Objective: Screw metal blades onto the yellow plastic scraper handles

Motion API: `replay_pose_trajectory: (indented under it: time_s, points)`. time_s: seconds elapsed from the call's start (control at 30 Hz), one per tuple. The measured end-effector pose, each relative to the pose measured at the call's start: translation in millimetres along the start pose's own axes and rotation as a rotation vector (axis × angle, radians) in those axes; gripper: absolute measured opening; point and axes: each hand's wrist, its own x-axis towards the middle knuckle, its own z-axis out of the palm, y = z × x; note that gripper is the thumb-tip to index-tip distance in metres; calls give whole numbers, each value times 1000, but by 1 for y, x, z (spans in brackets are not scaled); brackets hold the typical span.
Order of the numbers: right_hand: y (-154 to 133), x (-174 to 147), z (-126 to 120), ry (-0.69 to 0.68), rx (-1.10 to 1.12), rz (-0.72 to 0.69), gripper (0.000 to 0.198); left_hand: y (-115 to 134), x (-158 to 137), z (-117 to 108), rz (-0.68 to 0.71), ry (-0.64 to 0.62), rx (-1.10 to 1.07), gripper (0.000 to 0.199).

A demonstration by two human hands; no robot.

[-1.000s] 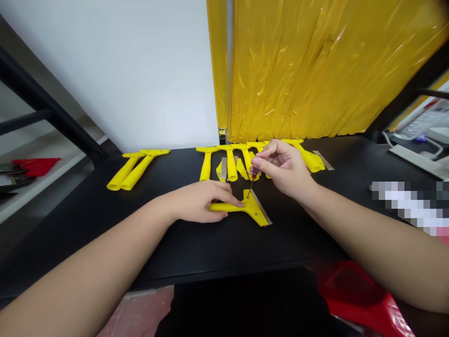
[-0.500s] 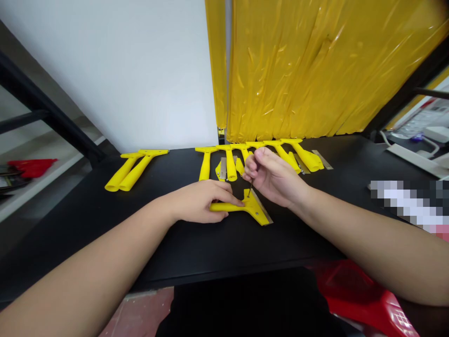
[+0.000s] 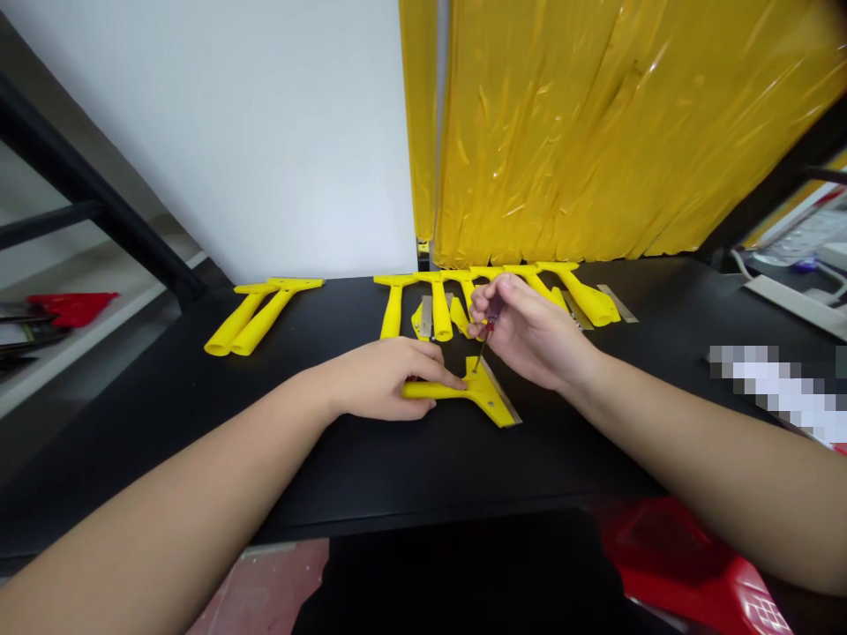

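A yellow scraper (image 3: 488, 397) with a metal blade along its wide head lies on the black table (image 3: 371, 476). My left hand (image 3: 390, 375) is closed around its handle, with the index finger pressed near the head. In my right hand (image 3: 529, 331) is a small screwdriver (image 3: 490, 324) with a dark red handle. Its tip meets the upper screw on the scraper head, while the lower screw is visible and uncovered. Beyond my hands, several yellow scraper handles (image 3: 439, 309) lie in a row, with loose blades (image 3: 618, 304) and small yellow pieces (image 3: 458, 315) among them.
Two more scrapers (image 3: 265, 313) lie at the left of the table. A white panel (image 3: 278, 132) and yellow plastic sheeting (image 3: 562, 132) stand along the back edge. Black frame bars (image 3: 125, 212) rise at the left. Below the table's front right is a red stool (image 3: 688, 564).
The fingers of my right hand have shifted on the screwdriver, and its red handle now shows. My left hand and the scraper keep their place; the view has moved slightly.
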Motion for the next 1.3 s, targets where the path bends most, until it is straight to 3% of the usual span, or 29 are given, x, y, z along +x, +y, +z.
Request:
replay_pose_trajectory:
  time_s: [0.6,0.8,0.97,1.13,1.3]
  points:
    - [-2,2,-9,-143,-20,91,30,2,0,1,7,24,9,46]
    - [-4,-2,-5,-114,23,69,31,2,-1,2,-12,1,28,48]
    - [-5,0,-10,-143,-16,59,35,2,-2,4,-55,57,5,61]
    - [-5,1,-11,-127,-38,113,42,1,-2,5,-78,42,7,56]
    - [-3,1,-8,-84,29,53,36,1,-2,4,-89,31,5,55]
